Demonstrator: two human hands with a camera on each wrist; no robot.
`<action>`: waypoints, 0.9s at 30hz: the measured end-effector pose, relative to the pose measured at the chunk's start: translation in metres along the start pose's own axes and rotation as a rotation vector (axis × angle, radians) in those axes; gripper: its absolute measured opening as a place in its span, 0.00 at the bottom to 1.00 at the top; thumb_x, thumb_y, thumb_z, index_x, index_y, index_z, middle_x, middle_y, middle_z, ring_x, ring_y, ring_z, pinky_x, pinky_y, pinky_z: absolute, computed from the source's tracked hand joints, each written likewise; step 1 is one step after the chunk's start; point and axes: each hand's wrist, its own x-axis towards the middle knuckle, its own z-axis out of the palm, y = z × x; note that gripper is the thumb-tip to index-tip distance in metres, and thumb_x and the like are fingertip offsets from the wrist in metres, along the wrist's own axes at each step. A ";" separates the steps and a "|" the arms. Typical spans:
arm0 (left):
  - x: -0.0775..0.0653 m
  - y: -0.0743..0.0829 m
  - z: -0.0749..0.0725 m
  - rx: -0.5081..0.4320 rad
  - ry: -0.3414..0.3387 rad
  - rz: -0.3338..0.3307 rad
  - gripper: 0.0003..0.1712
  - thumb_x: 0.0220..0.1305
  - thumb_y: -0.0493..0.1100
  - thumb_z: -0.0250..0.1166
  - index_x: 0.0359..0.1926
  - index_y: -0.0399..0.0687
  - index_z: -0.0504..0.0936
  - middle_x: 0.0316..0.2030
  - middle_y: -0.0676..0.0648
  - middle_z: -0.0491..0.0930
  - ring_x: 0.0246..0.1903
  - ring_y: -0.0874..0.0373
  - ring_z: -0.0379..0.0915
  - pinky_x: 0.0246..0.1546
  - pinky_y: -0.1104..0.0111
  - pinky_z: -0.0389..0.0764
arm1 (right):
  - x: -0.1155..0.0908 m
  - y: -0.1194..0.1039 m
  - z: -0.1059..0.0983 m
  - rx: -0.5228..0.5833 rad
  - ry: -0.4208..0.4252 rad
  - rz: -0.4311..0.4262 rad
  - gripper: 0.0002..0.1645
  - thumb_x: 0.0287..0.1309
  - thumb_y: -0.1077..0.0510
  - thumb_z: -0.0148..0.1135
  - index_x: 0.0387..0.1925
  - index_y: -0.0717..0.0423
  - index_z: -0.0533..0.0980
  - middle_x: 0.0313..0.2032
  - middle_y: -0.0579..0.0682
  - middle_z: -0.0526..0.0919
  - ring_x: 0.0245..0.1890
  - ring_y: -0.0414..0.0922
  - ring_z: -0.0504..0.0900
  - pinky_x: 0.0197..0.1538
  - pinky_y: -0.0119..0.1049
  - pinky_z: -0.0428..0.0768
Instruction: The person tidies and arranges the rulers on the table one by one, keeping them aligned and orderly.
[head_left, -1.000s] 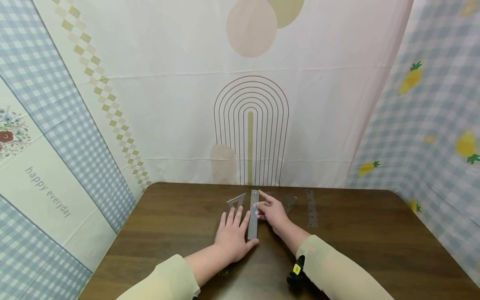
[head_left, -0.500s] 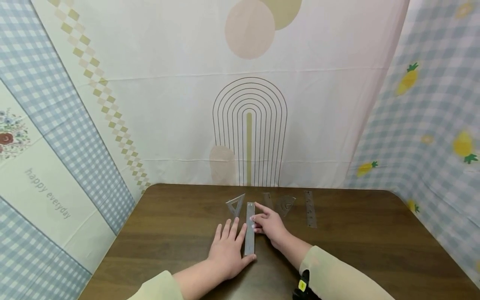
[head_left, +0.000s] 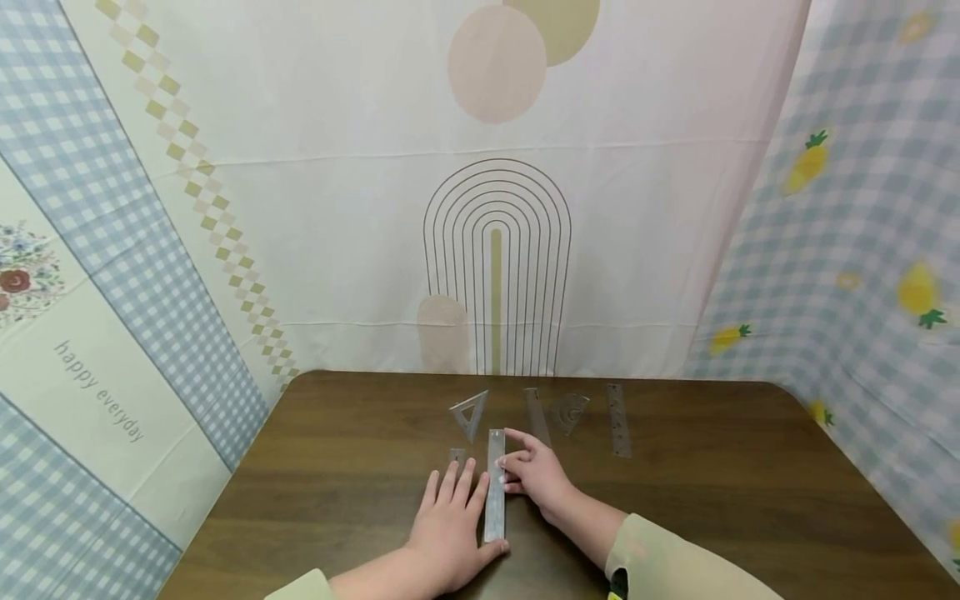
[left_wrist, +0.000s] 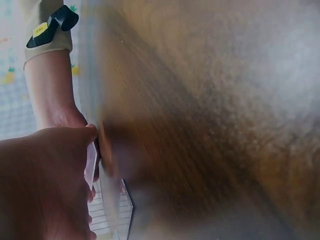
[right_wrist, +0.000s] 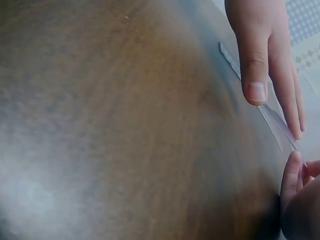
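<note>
A narrow, see-through straight ruler points away from the person in the head view, between the two hands. My left hand lies with fingers straight and spread along its left side, the thumb at the near end. From the right, my right hand pinches the ruler's edge between thumb and curled fingers, its index finger stretched toward the far end. In the right wrist view the ruler passes below the left thumb. Just beyond the left fingertips shows the end of another clear strip, the rest hidden under that hand.
Farther back on the brown wooden table lie a clear set square, a second clear ruler, a fan-shaped clear protractor and a clear ruler with holes. A patterned cloth hangs behind the table.
Both hands have drawn the ruler toward the person, away from the row of clear tools. The second ruler and protractor, partly covered by the right hand before, now show more fully.
</note>
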 end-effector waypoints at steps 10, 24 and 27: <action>-0.008 0.000 0.000 0.002 0.014 0.009 0.55 0.59 0.78 0.55 0.75 0.46 0.62 0.75 0.39 0.54 0.74 0.40 0.47 0.70 0.43 0.49 | -0.004 0.000 0.004 -0.041 -0.037 -0.011 0.38 0.64 0.70 0.56 0.74 0.63 0.57 0.36 0.56 0.83 0.27 0.42 0.80 0.31 0.36 0.84; -0.013 -0.007 0.010 -0.039 -0.025 0.011 0.55 0.59 0.80 0.51 0.74 0.45 0.64 0.75 0.39 0.54 0.74 0.40 0.47 0.70 0.42 0.49 | 0.002 -0.002 0.013 -0.223 -0.087 0.004 0.37 0.60 0.71 0.60 0.70 0.63 0.62 0.29 0.55 0.81 0.21 0.44 0.81 0.24 0.36 0.83; -0.014 -0.008 0.010 -0.036 -0.042 0.003 0.55 0.59 0.80 0.51 0.74 0.46 0.64 0.75 0.40 0.54 0.74 0.41 0.47 0.70 0.42 0.48 | 0.003 -0.003 0.014 -0.254 -0.095 0.006 0.35 0.60 0.71 0.58 0.69 0.64 0.62 0.29 0.55 0.81 0.21 0.44 0.80 0.23 0.36 0.82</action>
